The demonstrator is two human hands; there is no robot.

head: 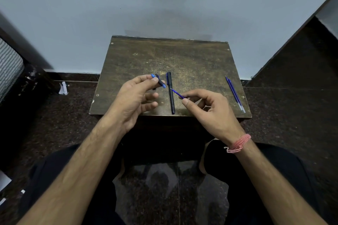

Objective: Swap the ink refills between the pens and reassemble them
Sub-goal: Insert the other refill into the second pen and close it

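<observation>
My left hand (pixel 135 98) pinches a short dark pen barrel with blue ends (pixel 159 81) between thumb and forefinger, above the small wooden table (pixel 192 60). In my right hand (pixel 210 107) a thin blue ink refill (pixel 177 93) is gripped at one end, its free tip pointing up-left toward the barrel, a short gap apart. A whole black pen (pixel 170 93) lies on the table between my hands, running front to back. Two spare blue refills (pixel 235 94) lie side by side near the table's right edge.
The table stands against a pale wall (pixel 164 5). Dark speckled floor (pixel 73 115) surrounds it. A white scrap (pixel 63 88) lies on the floor to the left. A dark slanted panel (pixel 301 60) rises on the right. My knees sit under the table's front edge.
</observation>
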